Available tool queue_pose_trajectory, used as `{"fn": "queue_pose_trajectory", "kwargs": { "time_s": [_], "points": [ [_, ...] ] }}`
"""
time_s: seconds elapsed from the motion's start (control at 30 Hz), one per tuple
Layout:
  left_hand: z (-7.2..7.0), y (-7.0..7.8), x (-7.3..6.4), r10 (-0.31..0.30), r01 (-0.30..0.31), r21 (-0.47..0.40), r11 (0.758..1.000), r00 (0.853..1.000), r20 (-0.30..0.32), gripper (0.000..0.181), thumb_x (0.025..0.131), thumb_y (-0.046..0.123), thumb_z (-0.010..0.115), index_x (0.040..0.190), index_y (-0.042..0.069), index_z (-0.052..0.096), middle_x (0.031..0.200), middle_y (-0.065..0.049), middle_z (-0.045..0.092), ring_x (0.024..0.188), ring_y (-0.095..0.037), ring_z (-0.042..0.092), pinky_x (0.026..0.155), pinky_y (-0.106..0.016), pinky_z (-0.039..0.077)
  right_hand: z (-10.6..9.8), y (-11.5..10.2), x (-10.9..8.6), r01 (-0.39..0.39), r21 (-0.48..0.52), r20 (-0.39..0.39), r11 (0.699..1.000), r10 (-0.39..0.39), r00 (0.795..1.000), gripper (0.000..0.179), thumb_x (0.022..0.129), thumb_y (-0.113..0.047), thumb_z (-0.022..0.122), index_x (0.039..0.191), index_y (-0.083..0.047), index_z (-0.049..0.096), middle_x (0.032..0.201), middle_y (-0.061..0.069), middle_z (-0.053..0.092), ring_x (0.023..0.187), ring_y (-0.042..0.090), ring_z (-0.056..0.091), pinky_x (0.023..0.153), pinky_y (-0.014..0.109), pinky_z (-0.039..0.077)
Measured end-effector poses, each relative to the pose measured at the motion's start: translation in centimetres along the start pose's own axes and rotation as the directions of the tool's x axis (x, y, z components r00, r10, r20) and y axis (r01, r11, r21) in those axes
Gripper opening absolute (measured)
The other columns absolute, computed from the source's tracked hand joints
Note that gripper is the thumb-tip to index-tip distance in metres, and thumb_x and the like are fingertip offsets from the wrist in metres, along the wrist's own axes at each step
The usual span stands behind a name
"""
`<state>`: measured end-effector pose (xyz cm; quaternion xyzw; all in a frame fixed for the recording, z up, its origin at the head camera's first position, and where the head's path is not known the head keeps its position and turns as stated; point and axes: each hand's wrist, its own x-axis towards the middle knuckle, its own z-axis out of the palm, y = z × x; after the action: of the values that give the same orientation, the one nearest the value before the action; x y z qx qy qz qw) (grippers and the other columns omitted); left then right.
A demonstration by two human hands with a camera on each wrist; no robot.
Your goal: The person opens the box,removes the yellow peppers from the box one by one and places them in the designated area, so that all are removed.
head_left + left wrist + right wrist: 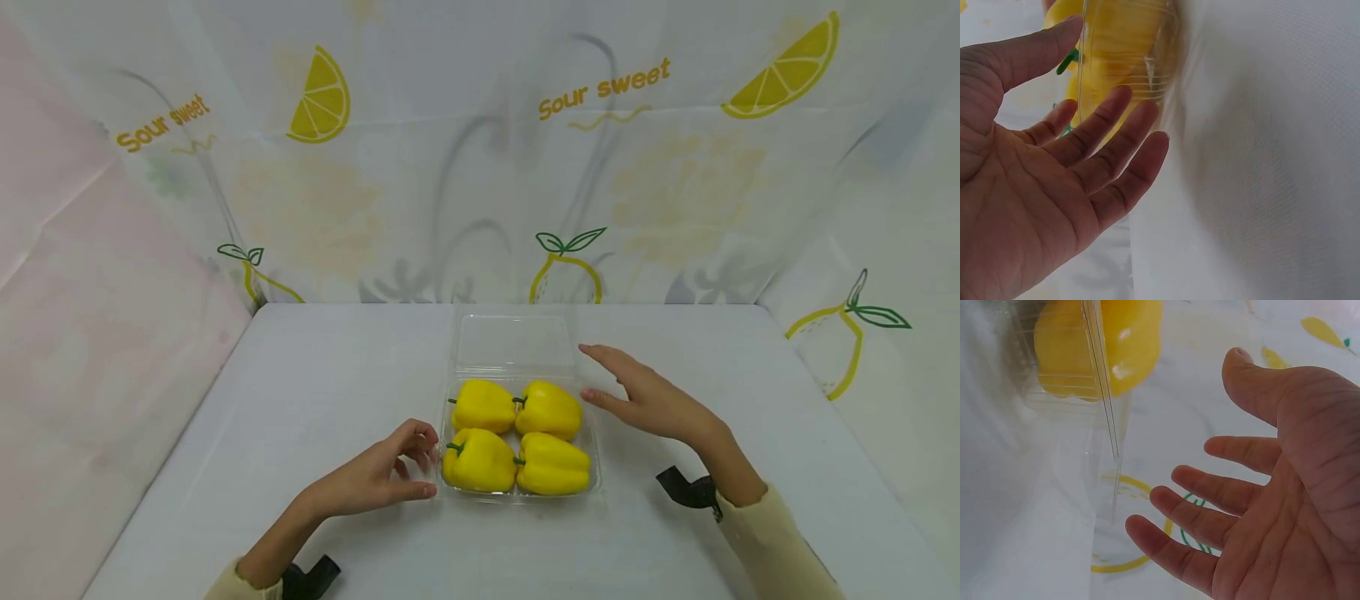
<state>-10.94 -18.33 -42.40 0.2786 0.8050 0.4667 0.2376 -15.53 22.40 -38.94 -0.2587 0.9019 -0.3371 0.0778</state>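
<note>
Several yellow bell peppers (480, 460) with green stems sit in two rows inside a clear plastic clamshell box (517, 498). Its transparent lid (513, 342) is folded back, away from the person. My left hand (382, 473) is at the box's left side, fingers relaxed and fingertips right by the wall; in the left wrist view the left hand (1054, 169) overlaps the ribbed side, palm showing. On the other side, my right hand (656, 402) hovers near the upper right corner, fingers spread. The right wrist view shows the right hand (1272, 494) holding nothing, apart from the box wall.
The box stands on a white table (337, 358). Behind it hangs a printed cloth (450, 167) with lemon drawings, and cloth also borders the left and right sides. A black strap piece (686, 487) is at the right wrist, and another (311, 577) at the left.
</note>
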Motion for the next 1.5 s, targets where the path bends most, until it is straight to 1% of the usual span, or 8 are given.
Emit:
{"fn": "queue_pose_trajectory", "kwargs": {
  "time_s": [0.13, 0.33, 0.57, 0.67, 0.83, 1.1, 1.3, 1.5],
  "points": [
    [-0.1, -0.1, 0.0, -0.005, 0.005, 0.023, 1.000, 1.000, -0.005, 0.054, 0.092, 0.023, 0.073, 0.131, 0.010, 0.040, 0.119, -0.007, 0.056, 0.110, -0.025, 0.057, 0.088, -0.042, 0.050, 0.1, -0.5, -0.6, 0.021, -0.012, 0.007, 1.000, -0.021, 1.000, 0.071, 0.097, -0.043, 0.060, 0.153, -0.009, 0.032, 0.155, 0.012, 0.033, 0.141, 0.034, 0.032, 0.110, 0.058, 0.029],
    [-0.1, -0.1, 0.0, -0.007, 0.007, 0.055, 0.998, 1.000, -0.013, 0.056, 0.090, 0.024, 0.075, 0.133, 0.015, 0.039, 0.122, -0.002, 0.057, 0.115, -0.023, 0.057, 0.092, -0.048, 0.046, 0.4, -1.4, -1.5, 0.027, -0.017, 0.028, 0.999, -0.026, 0.999, 0.072, 0.095, -0.048, 0.061, 0.153, -0.016, 0.034, 0.155, 0.008, 0.035, 0.141, 0.031, 0.032, 0.110, 0.056, 0.031],
    [-0.2, -0.6, 0.0, 0.005, -0.002, 0.097, 0.995, 1.000, -0.030, 0.064, 0.088, 0.028, 0.077, 0.137, 0.015, 0.039, 0.125, 0.001, 0.057, 0.117, -0.021, 0.056, 0.097, -0.050, 0.045, 0.8, -1.8, -2.2, 0.070, -0.057, 0.036, 0.996, -0.068, 0.997, 0.072, 0.092, -0.050, 0.063, 0.153, -0.022, 0.036, 0.154, 0.005, 0.038, 0.140, 0.028, 0.036, 0.109, 0.054, 0.034],
    [-0.3, -0.9, 0.1, 0.002, 0.001, 0.095, 0.995, 0.999, -0.033, 0.067, 0.086, 0.028, 0.079, 0.138, 0.015, 0.038, 0.127, 0.000, 0.056, 0.118, -0.021, 0.055, 0.101, -0.050, 0.043, 1.1, -2.0, -2.4, 0.075, -0.063, 0.036, 0.995, -0.073, 0.997, 0.073, 0.091, -0.051, 0.065, 0.152, -0.021, 0.038, 0.153, 0.004, 0.039, 0.139, 0.027, 0.037, 0.109, 0.053, 0.034],
    [-0.3, -1.2, 0.2, -0.001, 0.004, 0.098, 0.995, 1.000, -0.030, 0.068, 0.086, 0.030, 0.079, 0.139, 0.016, 0.038, 0.131, -0.001, 0.054, 0.120, -0.020, 0.054, 0.103, -0.050, 0.042, 1.5, -2.6, -2.8, 0.091, -0.072, 0.044, 0.993, -0.088, 0.995, 0.073, 0.091, -0.052, 0.064, 0.151, -0.018, 0.040, 0.152, 0.002, 0.040, 0.138, 0.026, 0.039, 0.107, 0.053, 0.036],
    [-0.4, -1.1, 0.2, -0.012, 0.016, 0.114, 0.993, 0.999, -0.033, 0.070, 0.084, 0.031, 0.080, 0.138, 0.018, 0.038, 0.130, 0.000, 0.055, 0.121, -0.020, 0.054, 0.104, -0.050, 0.041, 2.6, -3.0, -3.0, 0.146, -0.113, 0.054, 0.983, -0.140, 0.989, 0.070, 0.091, -0.055, 0.063, 0.147, -0.018, 0.045, 0.150, 0.001, 0.043, 0.136, 0.023, 0.042, 0.106, 0.049, 0.039],
    [-0.4, -1.1, 0.2, -0.006, 0.009, 0.117, 0.993, 1.000, -0.030, 0.068, 0.084, 0.032, 0.080, 0.136, 0.020, 0.038, 0.129, 0.000, 0.056, 0.120, -0.022, 0.054, 0.103, -0.051, 0.041, 3.2, -3.4, -3.1, 0.165, -0.137, 0.062, 0.977, -0.158, 0.985, 0.071, 0.089, -0.057, 0.064, 0.145, -0.017, 0.048, 0.145, 0.002, 0.048, 0.133, 0.024, 0.046, 0.104, 0.048, 0.042],
    [-0.6, -1.1, 0.4, -0.015, 0.019, 0.137, 0.990, 0.999, -0.035, 0.068, 0.082, 0.034, 0.081, 0.135, 0.023, 0.039, 0.129, 0.000, 0.058, 0.120, -0.021, 0.055, 0.103, -0.050, 0.042, 3.7, -3.5, -3.1, 0.186, -0.157, 0.066, 0.970, -0.178, 0.982, 0.073, 0.086, -0.057, 0.067, 0.144, -0.017, 0.049, 0.142, -0.001, 0.051, 0.129, 0.020, 0.048, 0.103, 0.046, 0.043]
  ]
}}
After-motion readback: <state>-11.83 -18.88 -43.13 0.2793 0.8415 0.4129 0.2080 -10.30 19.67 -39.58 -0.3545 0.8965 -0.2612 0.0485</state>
